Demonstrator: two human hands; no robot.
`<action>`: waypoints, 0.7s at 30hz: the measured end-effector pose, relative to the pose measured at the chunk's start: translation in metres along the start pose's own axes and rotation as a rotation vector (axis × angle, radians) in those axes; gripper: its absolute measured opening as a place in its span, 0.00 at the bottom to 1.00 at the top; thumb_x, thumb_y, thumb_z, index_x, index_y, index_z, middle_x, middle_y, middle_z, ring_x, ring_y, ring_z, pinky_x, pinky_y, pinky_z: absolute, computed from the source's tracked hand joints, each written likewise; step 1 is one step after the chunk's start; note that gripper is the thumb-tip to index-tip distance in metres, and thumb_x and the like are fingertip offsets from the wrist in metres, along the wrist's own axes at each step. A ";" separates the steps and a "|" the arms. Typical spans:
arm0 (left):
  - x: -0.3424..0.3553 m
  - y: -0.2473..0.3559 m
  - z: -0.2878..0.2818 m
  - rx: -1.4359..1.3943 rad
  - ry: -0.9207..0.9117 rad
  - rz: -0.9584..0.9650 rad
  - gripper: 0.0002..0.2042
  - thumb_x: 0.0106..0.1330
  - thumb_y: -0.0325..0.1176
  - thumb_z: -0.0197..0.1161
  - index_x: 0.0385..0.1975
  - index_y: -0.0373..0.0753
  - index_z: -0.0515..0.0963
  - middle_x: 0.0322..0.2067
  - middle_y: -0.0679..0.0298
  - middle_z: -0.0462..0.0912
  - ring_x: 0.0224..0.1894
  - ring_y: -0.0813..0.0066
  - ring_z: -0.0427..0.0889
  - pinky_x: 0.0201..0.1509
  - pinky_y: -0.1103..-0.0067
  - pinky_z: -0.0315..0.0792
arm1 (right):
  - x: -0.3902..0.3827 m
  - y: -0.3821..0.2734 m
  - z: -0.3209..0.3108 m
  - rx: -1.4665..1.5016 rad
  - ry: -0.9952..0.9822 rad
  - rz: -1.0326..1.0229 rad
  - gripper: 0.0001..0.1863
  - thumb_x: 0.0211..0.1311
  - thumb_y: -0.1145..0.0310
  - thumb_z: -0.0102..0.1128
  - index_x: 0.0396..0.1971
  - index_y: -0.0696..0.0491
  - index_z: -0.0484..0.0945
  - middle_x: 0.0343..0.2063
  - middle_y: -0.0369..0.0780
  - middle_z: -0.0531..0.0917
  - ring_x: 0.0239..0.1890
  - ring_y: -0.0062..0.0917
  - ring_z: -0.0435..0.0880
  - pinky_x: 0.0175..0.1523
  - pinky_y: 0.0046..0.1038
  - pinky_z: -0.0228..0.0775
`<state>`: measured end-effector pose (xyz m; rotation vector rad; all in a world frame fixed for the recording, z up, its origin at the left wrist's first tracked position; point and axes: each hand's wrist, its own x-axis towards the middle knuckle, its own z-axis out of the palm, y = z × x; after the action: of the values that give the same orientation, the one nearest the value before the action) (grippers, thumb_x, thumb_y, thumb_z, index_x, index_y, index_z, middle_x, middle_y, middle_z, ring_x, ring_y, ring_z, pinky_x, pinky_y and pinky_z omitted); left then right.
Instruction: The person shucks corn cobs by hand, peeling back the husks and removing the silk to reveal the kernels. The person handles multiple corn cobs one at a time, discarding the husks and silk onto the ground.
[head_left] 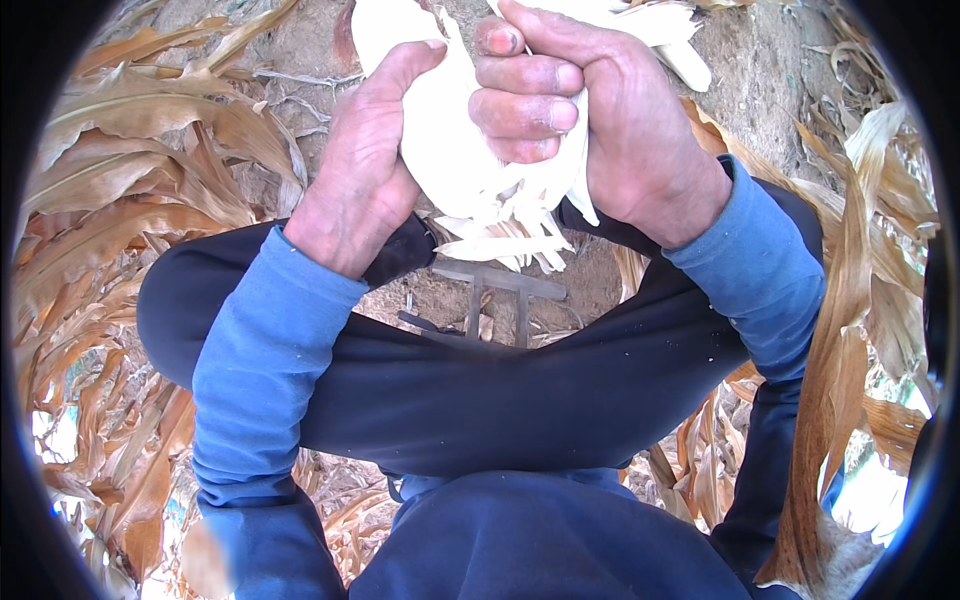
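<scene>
Near the top of the head view, my left hand [365, 165] is wrapped round the left side of a pale, overexposed corn husk [438, 150], its thumb laid along the front. My right hand [640, 125] is curled into a fist on the husk's right side, fingers folded over the leaves and thumb pointing up. Torn husk leaves stick out below that fist, and a frayed husk base [510, 215] hangs between the wrists. Whether an ear of corn sits inside the husk cannot be made out. The husk's upper end is cut off by the picture's edge.
Dry brown corn leaves [150, 120] crowd the left side, and a tall dry leaf [835, 400] stands beside my right arm. Loose pale husks [685, 60] lie beyond my right hand. My crossed legs [520, 400] frame bare soil with a grey frame-like object [497, 283] on it.
</scene>
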<state>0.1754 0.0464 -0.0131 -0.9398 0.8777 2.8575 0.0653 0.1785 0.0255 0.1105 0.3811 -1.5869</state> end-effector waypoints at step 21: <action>-0.011 0.017 -0.004 0.205 0.295 0.383 0.13 0.64 0.27 0.60 0.43 0.24 0.73 0.35 0.56 0.82 0.33 0.70 0.85 0.37 0.74 0.83 | 0.013 -0.014 0.022 -0.872 0.781 -0.407 0.11 0.73 0.62 0.44 0.33 0.53 0.70 0.16 0.28 0.66 0.21 0.15 0.68 0.24 0.19 0.61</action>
<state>0.1839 0.0317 -0.0011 -1.3146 1.4961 2.8808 0.0543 0.1597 0.0446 -0.0321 1.7559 -1.5812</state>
